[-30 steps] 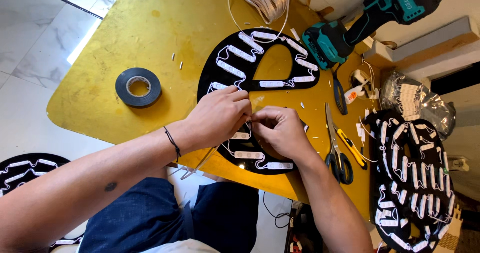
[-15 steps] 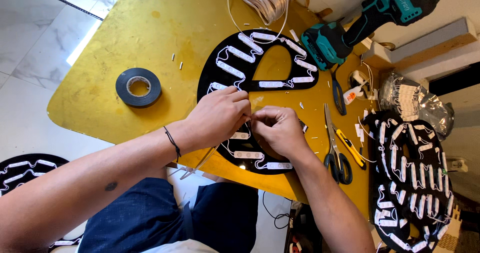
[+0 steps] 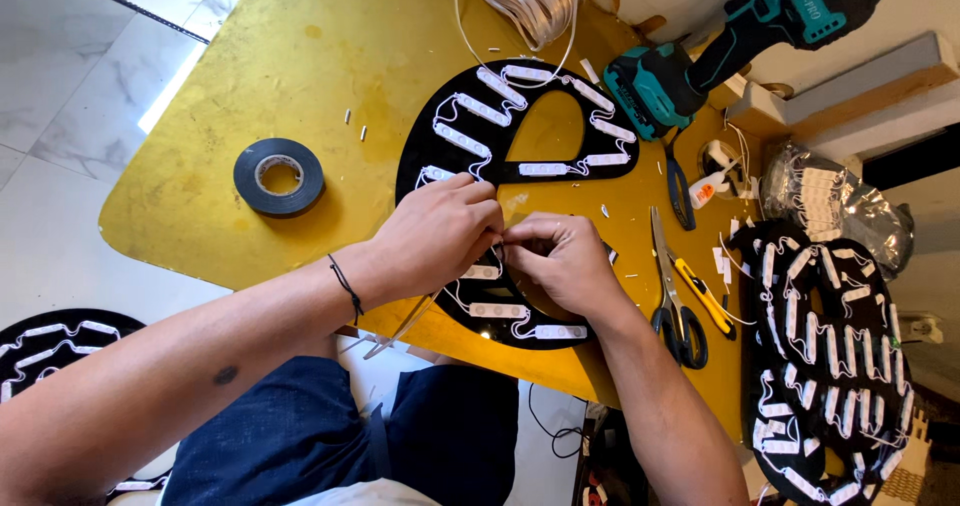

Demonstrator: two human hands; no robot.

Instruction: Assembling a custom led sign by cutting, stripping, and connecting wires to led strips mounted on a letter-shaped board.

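Pinching a white LED module (image 3: 482,271) on the black letter panel (image 3: 520,171) right of the tape roll (image 3: 279,175), left hand (image 3: 432,236) and right hand (image 3: 565,261) fingertips together; press flat, keep wires slack.

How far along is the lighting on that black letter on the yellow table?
Mostly fitted, it seems: white light modules line the black letter panel around its upper loop and along its lower curve. In hand: the left hand and right hand meet at the middle stretch, pinching something small, hidden by fingers. Possibly left: that covered section. The black tape roll and scissors lie aside.
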